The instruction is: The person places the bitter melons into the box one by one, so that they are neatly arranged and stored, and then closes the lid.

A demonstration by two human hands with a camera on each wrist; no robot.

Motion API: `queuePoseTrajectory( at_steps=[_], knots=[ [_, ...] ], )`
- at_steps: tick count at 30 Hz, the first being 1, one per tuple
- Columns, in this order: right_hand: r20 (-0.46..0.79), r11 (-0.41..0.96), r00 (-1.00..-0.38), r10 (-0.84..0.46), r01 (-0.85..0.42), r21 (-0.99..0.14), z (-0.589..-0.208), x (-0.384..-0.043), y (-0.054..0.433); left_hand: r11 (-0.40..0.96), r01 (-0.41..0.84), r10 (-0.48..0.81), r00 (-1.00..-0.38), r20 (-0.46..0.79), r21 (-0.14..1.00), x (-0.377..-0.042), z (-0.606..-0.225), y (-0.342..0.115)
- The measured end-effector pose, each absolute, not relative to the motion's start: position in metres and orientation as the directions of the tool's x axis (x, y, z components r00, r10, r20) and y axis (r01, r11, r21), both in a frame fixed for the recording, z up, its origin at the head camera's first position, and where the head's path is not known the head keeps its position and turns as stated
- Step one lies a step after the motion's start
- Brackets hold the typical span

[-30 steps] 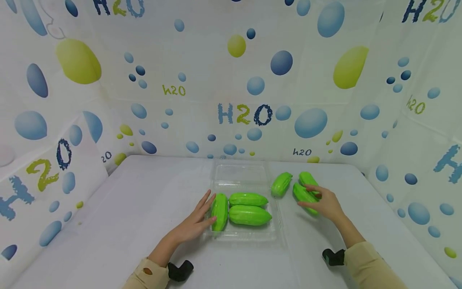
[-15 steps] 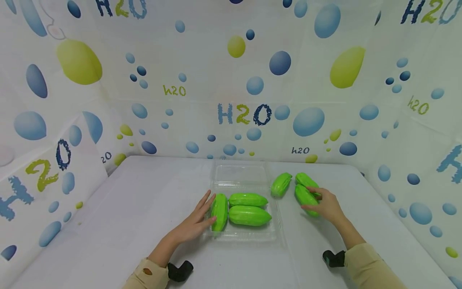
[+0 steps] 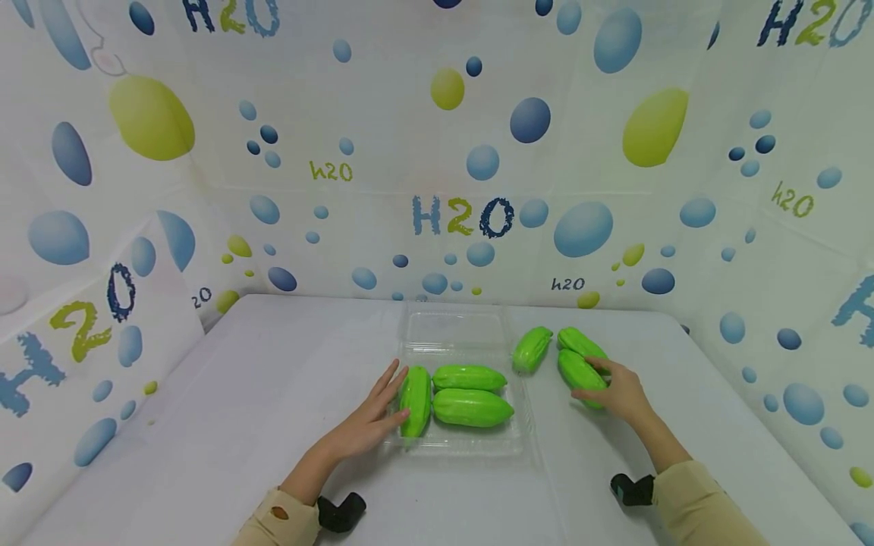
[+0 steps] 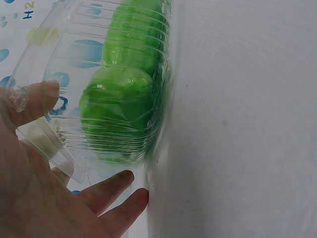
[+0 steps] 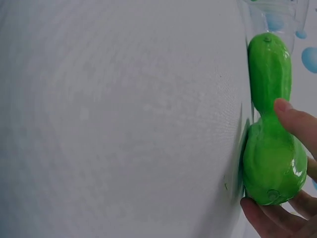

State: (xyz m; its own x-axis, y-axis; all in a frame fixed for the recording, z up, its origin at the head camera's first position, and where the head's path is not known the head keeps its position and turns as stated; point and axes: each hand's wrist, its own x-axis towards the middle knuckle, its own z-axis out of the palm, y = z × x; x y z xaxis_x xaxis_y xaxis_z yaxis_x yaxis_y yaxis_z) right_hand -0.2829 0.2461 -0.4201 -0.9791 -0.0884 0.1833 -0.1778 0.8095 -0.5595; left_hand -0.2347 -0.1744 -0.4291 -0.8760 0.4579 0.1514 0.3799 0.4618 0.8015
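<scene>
My left hand [image 3: 369,425] lies at the left side of a clear plastic clamshell box [image 3: 471,446], fingers spread, thumb over its rim. In the left wrist view the box wall runs between thumb and fingers [image 4: 114,191]. Inside are three glossy green ridged oblong fruits: one upright fruit [image 3: 415,402] along the left wall, and two lying crosswise, a rear fruit [image 3: 470,377] and a front fruit [image 3: 473,408]. My right hand [image 3: 620,390] grips a green fruit [image 3: 576,369] on the table, thumb in front, fingers behind. Its right end is hidden by the hand.
Behind the gripped fruit lies another green fruit [image 3: 580,343], close against it. One more fruit [image 3: 532,349] rests just right of the box. The box's open lid [image 3: 456,330] lies flat toward the back. A printed curtain [image 3: 382,152] stands behind the white table [image 3: 287,364].
My right hand has shifted slightly right and down, its fingers closing round the near fruit. That fruit and the one behind it have turned and shifted a little. My left hand stays put.
</scene>
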Motion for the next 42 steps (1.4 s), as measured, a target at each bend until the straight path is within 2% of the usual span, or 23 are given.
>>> queuePoseTrajectory(
  at_steps=[24, 42],
  knots=[
    [0.258, 0.746, -0.966, -0.026, -0.191, -0.638, -0.4, -0.279, 0.243, 0.463, 0.377, 0.459, -0.876, 0.146, 0.802, -0.237, -0.431, -0.176],
    [0.259, 0.715, -0.966, -0.021, -0.196, -0.671, -0.387, -0.276, 0.234, 0.464, 0.389, 0.455, -0.875, 0.163, 0.795, -0.237, -0.433, -0.175]
  ],
)
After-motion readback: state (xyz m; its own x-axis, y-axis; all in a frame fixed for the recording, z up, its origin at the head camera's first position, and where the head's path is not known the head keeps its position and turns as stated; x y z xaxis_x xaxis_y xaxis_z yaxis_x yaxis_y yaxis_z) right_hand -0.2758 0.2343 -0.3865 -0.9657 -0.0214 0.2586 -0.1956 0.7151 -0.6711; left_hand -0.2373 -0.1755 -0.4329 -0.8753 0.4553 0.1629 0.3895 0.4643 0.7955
